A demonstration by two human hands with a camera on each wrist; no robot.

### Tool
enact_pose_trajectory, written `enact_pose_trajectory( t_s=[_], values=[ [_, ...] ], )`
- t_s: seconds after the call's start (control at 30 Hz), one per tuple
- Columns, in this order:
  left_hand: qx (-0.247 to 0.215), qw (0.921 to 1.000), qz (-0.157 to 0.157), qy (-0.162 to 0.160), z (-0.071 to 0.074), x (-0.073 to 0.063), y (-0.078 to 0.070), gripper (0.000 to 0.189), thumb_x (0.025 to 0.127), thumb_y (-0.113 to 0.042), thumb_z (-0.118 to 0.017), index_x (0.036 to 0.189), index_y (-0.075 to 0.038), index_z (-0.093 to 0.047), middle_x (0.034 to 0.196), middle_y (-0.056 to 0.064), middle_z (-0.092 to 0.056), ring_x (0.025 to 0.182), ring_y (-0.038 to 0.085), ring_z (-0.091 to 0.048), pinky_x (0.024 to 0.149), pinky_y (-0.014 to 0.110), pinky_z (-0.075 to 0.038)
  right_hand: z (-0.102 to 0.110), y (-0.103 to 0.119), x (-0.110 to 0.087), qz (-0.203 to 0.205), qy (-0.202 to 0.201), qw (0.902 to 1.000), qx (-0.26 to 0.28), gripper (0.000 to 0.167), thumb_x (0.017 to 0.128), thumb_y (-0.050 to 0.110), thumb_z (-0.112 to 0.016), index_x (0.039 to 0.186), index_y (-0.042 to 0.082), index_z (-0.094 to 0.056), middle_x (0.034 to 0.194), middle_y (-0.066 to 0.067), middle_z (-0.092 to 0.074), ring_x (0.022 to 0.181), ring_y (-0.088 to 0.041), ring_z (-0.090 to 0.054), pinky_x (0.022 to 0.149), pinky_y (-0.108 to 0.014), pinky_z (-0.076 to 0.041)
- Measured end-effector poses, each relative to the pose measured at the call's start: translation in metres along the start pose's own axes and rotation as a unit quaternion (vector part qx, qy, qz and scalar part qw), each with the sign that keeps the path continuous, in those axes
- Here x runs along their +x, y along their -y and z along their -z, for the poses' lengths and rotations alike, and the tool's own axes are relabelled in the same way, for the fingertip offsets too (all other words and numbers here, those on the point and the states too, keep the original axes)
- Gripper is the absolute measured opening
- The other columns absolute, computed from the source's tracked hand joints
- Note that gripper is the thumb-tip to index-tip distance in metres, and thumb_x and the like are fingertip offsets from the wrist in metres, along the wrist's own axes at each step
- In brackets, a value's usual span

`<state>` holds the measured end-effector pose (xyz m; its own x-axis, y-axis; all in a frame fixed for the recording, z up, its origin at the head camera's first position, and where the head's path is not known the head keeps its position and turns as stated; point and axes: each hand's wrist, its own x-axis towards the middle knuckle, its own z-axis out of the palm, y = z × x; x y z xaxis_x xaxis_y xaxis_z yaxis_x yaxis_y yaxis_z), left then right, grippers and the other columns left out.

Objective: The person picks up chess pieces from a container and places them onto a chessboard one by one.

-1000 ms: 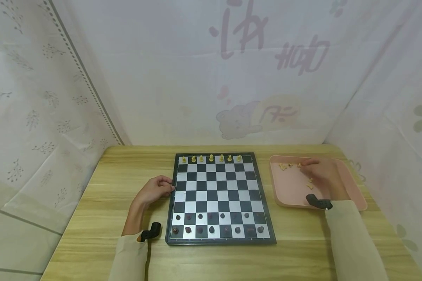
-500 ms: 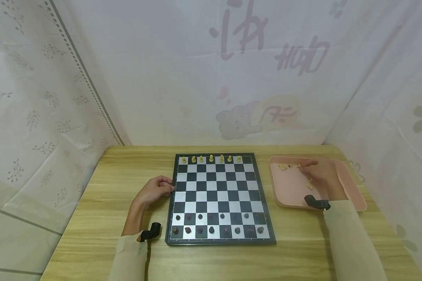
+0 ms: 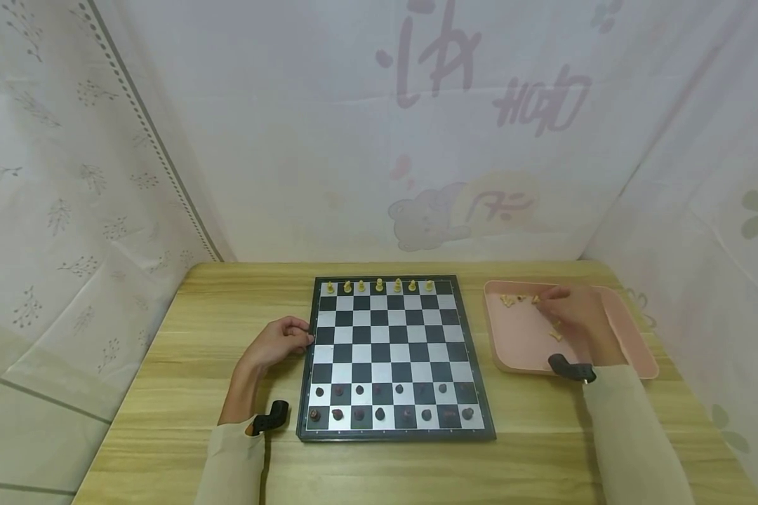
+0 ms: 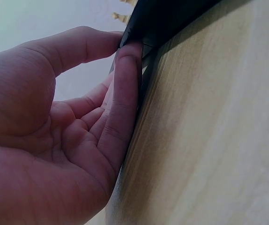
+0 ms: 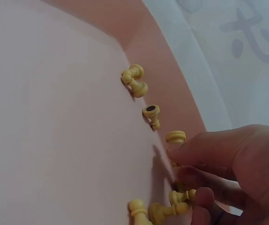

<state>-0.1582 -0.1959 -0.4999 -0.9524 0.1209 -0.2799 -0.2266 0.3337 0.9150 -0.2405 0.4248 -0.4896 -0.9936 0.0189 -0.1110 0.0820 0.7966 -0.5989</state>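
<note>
My left hand (image 3: pixel 279 342) grips the left edge of the black-and-white chessboard (image 3: pixel 380 335) between thumb and fingers, as the left wrist view shows closely. Over the back of the pink tray (image 3: pixel 519 345), my right hand (image 3: pixel 577 312) pinches a cream chess piece (image 5: pixel 175 137). Its base shows beyond the thumb, while the fingers hide much of the rest. Loose cream pawns (image 5: pixel 135 80) lie along the tray wall, and more pieces (image 5: pixel 167 211) are below the fingers. Several cream chess pieces (image 3: pixel 380 285) line the board's far row, whose right corner square is bare.
Dark chess pieces (image 3: pixel 380 414) fill the two rows nearest the person. The board and tray stand side by side on a wooden table (image 3: pixel 227 308), with a strip of wood between them. Patterned white cloth (image 3: pixel 328 140) hangs behind and at both sides.
My right hand has shifted very slightly left in the tray, with the cream piece in its fingertips. The left hand and the board stay put.
</note>
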Motion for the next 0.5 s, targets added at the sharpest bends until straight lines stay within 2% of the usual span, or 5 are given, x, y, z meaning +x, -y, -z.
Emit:
enact_pose_trajectory(
  t_s=[0.1,0.3,0.5],
  values=[
    [-0.001,1.0000,0.004,-0.003,0.000,0.000,0.000,0.032,0.100,-0.002,-0.077,0.125,0.011,-0.062,0.097,0.012,-0.072,0.086,0.019,-0.067,0.079,0.030,-0.058,0.001,0.002,-0.002,0.000,-0.003,1.0000,0.004,0.042,0.102,0.023,-0.079,0.123,-0.012,-0.071,0.107,-0.026,-0.074,0.076,-0.021,-0.065,0.060,-0.032,-0.056],
    [-0.002,1.0000,0.004,-0.002,-0.001,0.000,0.001,0.032,0.100,-0.001,-0.076,0.125,0.012,-0.062,0.097,0.012,-0.072,0.085,0.019,-0.066,0.078,0.029,-0.057,0.003,0.009,-0.007,0.016,-0.010,0.9997,-0.016,0.036,0.102,0.027,-0.080,0.117,-0.005,-0.074,0.110,-0.026,-0.073,0.078,-0.022,-0.064,0.062,-0.032,-0.055],
    [0.000,1.0000,0.003,-0.001,0.000,0.001,0.000,0.031,0.100,-0.002,-0.077,0.125,0.011,-0.063,0.096,0.012,-0.072,0.085,0.019,-0.066,0.077,0.028,-0.057,0.001,0.013,-0.007,0.048,-0.005,0.9988,0.001,0.029,0.103,0.017,-0.078,0.113,-0.010,-0.074,0.103,-0.026,-0.074,0.068,-0.018,-0.062,0.057,-0.033,-0.054]
  ],
)
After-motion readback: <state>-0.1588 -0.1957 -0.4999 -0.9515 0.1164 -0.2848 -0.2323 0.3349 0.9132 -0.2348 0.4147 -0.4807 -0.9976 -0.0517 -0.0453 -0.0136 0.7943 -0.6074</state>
